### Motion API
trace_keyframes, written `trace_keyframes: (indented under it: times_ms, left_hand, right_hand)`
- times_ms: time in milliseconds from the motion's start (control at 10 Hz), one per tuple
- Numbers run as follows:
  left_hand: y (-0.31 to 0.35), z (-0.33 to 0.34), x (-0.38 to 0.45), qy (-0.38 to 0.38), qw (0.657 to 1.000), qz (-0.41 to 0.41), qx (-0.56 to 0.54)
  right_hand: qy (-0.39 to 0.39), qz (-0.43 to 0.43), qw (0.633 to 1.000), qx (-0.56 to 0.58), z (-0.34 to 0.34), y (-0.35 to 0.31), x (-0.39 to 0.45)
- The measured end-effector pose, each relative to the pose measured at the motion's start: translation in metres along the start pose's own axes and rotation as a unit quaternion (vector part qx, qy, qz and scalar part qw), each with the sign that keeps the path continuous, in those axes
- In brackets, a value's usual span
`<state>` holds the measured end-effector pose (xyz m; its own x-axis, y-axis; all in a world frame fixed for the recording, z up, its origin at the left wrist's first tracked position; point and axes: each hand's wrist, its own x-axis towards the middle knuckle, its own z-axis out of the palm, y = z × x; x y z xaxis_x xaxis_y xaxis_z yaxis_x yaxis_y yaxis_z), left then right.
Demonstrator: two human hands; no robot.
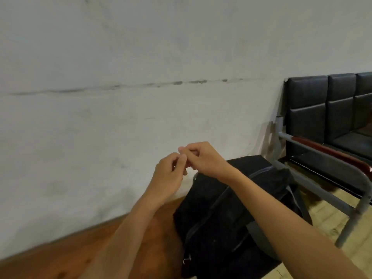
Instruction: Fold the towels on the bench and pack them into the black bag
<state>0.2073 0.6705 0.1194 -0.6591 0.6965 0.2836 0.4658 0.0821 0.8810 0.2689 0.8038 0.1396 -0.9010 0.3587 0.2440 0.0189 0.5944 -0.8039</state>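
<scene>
Waiting area: padded black row seats (pixel 330 109) against scuffed white wall (pixel 120 67).

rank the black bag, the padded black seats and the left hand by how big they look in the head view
1. black bag
2. padded black seats, partly cut off by the frame edge
3. left hand, though it sits nearer the camera

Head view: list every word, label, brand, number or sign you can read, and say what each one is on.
None: no readable text shows in this view.
Black bag: no logo or label legible on its fabric.
Wall: only dark scuff marks, no writing.
Padded black seats: no lettering.
Left hand and right hand: nothing printed in them.
</scene>
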Motion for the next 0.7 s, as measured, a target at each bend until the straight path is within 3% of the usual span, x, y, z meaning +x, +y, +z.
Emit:
trace_keyframes:
  times_ms: [200, 500, 700]
  left_hand:
    - [-0.016, -0.111, -0.016, 0.037, 0.990, 0.040, -0.130]
    - [-0.084, -0.255, 0.077, 0.034, 0.974, 0.027, -0.224]
    - [-0.023, -0.337, 0.115, 0.002, 0.969, -0.017, -0.247]
  right_hand:
    - [-0.058, -0.045, 0.985, 0.156, 0.090, -0.071, 0.027]
    - [-0.076, -0.072, 0.949, 0.299, 0.195, -0.103, 0.172]
    - [-0.146, -0.050, 0.940, 0.305, 0.169, -0.191, 0.230]
